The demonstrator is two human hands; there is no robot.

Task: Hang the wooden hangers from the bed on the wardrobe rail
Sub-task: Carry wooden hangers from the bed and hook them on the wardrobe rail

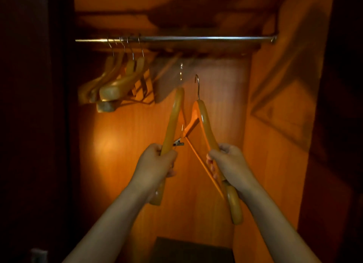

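Below the wardrobe rail, the left hanger is gripped by the left hand and the right hanger by the right hand, fingers curled tightly round 1 wooden arm each, hooks raised but not yet over the rail. Both are judged stiff, light and smoothly varnished, hence a little slippery, so a firm hold on the thick arm is advised, with the thin metal hook left free. At the rail's left end, other hangers are hung.
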